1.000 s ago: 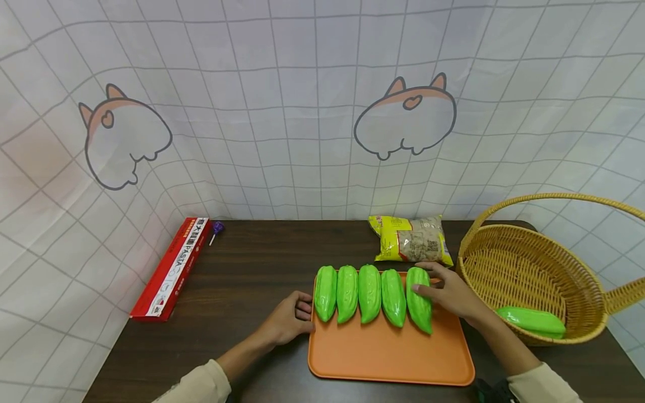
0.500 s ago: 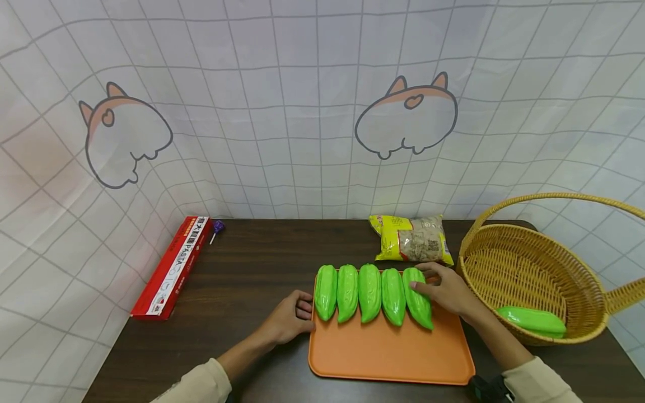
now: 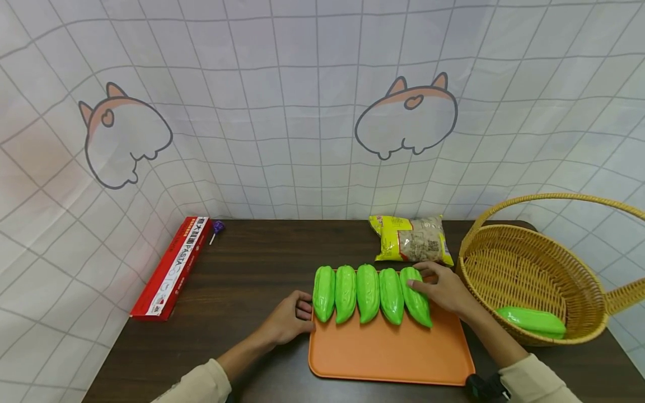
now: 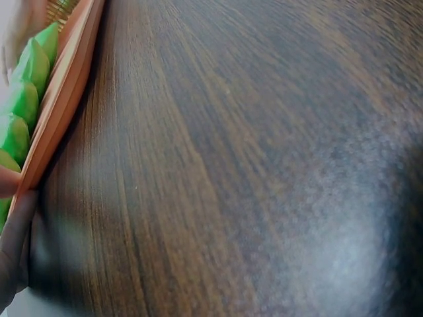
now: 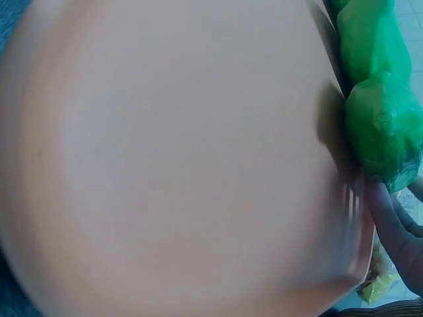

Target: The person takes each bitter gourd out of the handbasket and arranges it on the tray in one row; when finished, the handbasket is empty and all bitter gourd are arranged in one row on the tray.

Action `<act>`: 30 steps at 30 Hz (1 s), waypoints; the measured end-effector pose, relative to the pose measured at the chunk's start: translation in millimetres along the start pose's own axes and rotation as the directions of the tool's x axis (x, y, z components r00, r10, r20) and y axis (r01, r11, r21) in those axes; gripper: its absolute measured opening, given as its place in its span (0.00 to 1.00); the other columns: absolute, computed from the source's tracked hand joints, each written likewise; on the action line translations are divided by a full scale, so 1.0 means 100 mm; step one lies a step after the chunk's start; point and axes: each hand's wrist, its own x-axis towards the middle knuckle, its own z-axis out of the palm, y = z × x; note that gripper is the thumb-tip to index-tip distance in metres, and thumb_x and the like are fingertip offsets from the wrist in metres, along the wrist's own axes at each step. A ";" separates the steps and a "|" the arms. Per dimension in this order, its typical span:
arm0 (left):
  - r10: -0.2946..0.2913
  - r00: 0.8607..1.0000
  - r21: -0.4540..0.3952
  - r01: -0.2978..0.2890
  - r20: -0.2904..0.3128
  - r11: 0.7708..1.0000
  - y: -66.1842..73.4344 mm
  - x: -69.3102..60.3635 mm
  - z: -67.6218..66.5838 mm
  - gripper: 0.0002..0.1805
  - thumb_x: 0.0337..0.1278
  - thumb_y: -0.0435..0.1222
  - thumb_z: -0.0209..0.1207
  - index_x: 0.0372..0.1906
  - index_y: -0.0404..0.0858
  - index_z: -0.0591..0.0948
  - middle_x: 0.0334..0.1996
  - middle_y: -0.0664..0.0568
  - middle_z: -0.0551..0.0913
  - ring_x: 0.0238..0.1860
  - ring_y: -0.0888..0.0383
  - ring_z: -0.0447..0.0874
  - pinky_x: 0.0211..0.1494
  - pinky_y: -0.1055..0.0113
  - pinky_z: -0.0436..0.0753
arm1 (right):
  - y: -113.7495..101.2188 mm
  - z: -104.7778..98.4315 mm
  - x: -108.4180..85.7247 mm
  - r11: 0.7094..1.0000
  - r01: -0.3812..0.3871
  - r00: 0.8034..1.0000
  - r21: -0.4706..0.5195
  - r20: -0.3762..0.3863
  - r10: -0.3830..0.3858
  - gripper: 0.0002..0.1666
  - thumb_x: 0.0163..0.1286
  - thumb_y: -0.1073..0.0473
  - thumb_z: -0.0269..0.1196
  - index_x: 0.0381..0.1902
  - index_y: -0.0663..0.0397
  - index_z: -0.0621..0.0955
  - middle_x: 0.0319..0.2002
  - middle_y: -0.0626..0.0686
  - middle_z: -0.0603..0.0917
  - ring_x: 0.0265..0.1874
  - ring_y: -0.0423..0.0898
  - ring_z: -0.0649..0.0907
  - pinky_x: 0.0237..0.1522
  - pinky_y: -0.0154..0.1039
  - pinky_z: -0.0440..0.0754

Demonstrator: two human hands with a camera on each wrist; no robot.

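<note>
Several glossy green ridged bitter melons (image 3: 368, 294), toy-like, lie side by side along the far part of an orange tray (image 3: 388, 352). My right hand (image 3: 445, 288) holds the rightmost bitter melon (image 3: 417, 305), thumb on its near side and fingers around its far end. This melon slants, its upper part close against its neighbour. In the right wrist view, the thumb (image 5: 390, 218) touches the held melon's end. At the tray's left side, my left hand (image 3: 288, 319) pinches the rim, with the thumb above and a finger outside it in the left wrist view.
A wicker basket (image 3: 519, 268) with one green melon (image 3: 534, 322) inside stands at the right. Behind the tray lies a yellow snack-like bag (image 3: 413, 239). A red pasta box (image 3: 173, 268) and a purple lollipop (image 3: 217, 228) are at the left.
My right hand has slid the rightmost bitter melon left, up to its neighbour. The whole row has since shifted slightly left. The left hand stays at the tray.
</note>
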 end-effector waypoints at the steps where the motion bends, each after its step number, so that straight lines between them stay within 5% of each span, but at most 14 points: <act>1: -0.001 1.000 0.001 0.001 0.000 1.000 0.00 0.00 0.00 0.35 0.40 0.28 0.70 0.59 0.29 0.73 0.46 0.44 0.79 0.44 0.55 0.81 0.48 0.61 0.84 | 0.00 0.00 0.00 1.000 -0.002 1.000 0.000 -0.001 0.002 0.38 0.69 0.41 0.64 0.68 0.58 0.72 0.60 0.68 0.76 0.56 0.64 0.80 0.47 0.52 0.83; 30: -0.003 1.000 -0.001 0.003 0.010 1.000 0.02 -0.02 -0.01 0.35 0.40 0.27 0.70 0.60 0.28 0.72 0.47 0.43 0.78 0.45 0.54 0.81 0.49 0.59 0.84 | -0.04 0.00 0.02 1.000 -0.011 1.000 -0.026 -0.009 0.011 0.38 0.69 0.39 0.63 0.67 0.57 0.73 0.60 0.66 0.77 0.57 0.62 0.79 0.50 0.56 0.82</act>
